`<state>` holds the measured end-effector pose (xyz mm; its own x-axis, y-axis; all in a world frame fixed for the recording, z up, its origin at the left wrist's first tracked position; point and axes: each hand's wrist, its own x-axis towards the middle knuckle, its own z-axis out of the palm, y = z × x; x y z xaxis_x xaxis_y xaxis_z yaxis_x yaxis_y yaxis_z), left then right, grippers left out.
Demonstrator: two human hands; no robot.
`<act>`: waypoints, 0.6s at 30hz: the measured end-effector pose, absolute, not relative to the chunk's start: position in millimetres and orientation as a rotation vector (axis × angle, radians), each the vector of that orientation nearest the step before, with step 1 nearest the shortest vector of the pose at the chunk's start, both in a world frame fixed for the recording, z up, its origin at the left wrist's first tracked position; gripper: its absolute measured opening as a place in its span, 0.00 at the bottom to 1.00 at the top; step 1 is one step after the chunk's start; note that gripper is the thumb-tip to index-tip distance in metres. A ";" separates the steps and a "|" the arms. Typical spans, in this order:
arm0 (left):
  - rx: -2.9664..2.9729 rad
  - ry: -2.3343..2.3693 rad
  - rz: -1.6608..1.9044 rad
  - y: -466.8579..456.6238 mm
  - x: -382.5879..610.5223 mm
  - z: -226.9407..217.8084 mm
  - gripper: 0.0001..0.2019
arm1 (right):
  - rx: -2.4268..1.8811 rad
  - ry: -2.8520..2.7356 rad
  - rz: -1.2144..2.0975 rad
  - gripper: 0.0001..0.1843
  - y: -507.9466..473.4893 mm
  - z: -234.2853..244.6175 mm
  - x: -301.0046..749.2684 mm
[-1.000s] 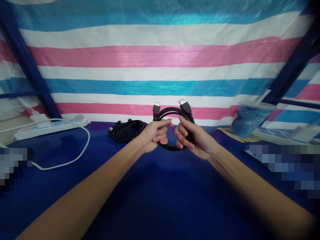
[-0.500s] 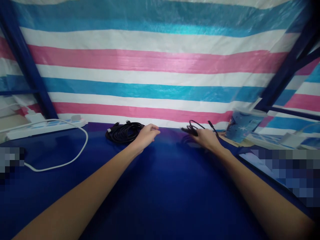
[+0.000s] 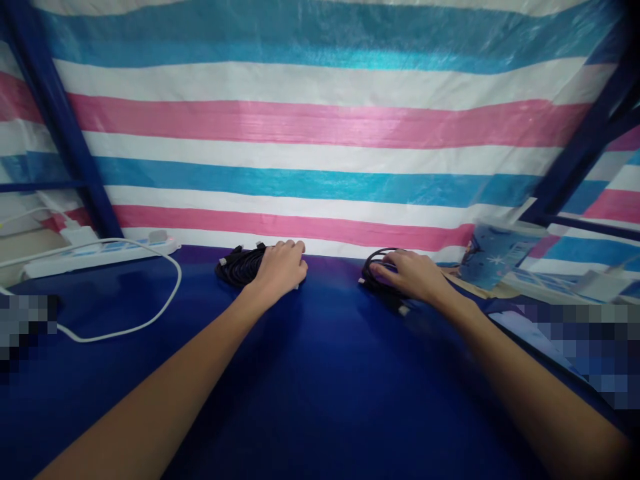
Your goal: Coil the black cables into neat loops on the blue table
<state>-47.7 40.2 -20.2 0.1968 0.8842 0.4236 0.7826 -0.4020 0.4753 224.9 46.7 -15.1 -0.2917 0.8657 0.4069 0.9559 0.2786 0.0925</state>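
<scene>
My left hand lies on the right end of a loose bundle of black cables at the back of the blue table, with its fingers curled over the strands. To the right, my right hand rests on a small coiled black cable that lies flat on the table. Its fingers are stretched out over the coil. Part of the coil is hidden under the hand.
A white power strip with a looping white cord lies at the back left. A blue printed box and papers sit at the right. A striped tarp and blue frame posts close off the back.
The coil, held up in both hands a second ago, went right and down to the table with my right hand. My left hand let go and moved onto the cable bundle.
</scene>
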 end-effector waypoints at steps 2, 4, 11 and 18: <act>2.279 1.683 0.927 42.0 -55.3 -19.5 0.09 | -1.660 -2.177 -0.520 0.25 44.1 -11.7 219.4; 2.238 1.719 0.830 41.6 -59.3 -22.2 0.15 | -1.620 -2.159 -0.516 0.23 41.4 -10.5 212.6; 2.278 1.762 0.657 39.2 -52.9 -30.5 0.24 | -1.387 -2.320 -0.359 0.15 30.3 -18.9 187.6; 2.048 1.874 1.470 43.3 -67.5 4.7 0.16 | -1.275 -2.265 -0.287 0.14 25.9 -17.0 180.5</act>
